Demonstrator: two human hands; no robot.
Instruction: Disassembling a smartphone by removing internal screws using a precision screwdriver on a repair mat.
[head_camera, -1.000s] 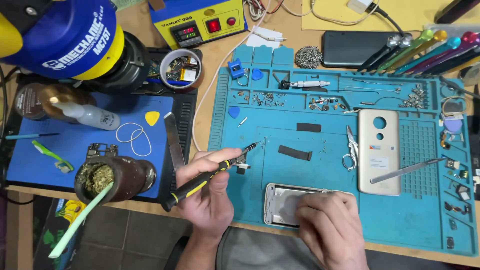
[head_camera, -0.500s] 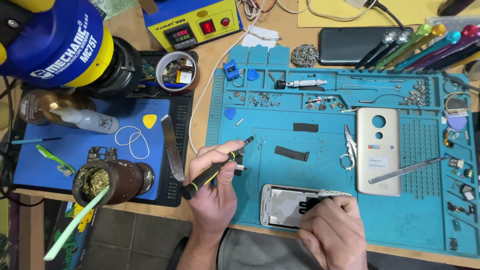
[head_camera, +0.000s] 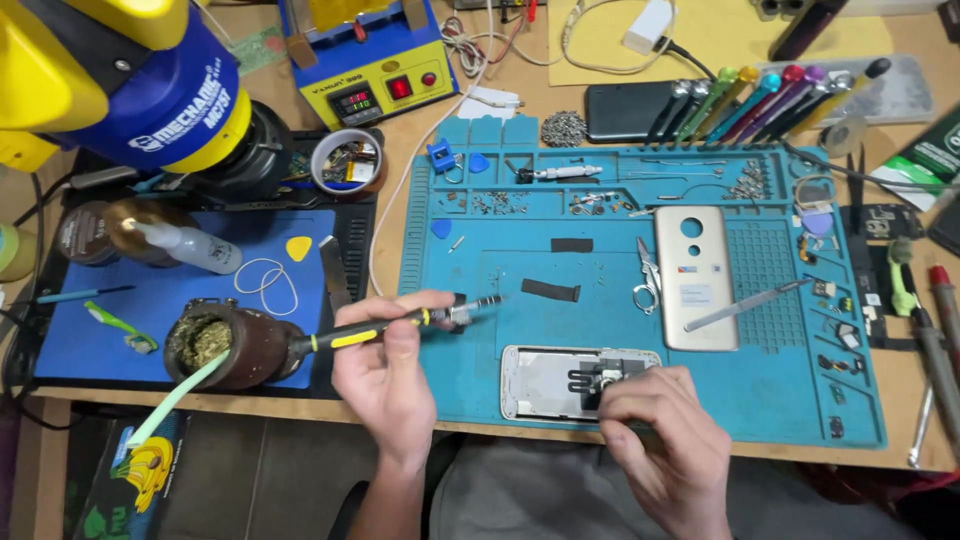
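My left hand (head_camera: 385, 375) pinches a light, stiff screwdriver (head_camera: 400, 322) mid-handle; beside it, my right hand's (head_camera: 655, 435) fingertips press a small, fragile-looking part onto the opened phone (head_camera: 545, 382).

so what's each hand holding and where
Left hand grips the screwdriver mid-handle. Right hand pinches a small dark part on the opened phone.

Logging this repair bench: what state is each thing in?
Phone frame: opened, back off, flat on the blue mat.
Gold back cover: detached, lying apart.
Screwdriver: held in left hand, tip raised.
Right hand: fingers on the frame's dark part.
Scissors: closed.
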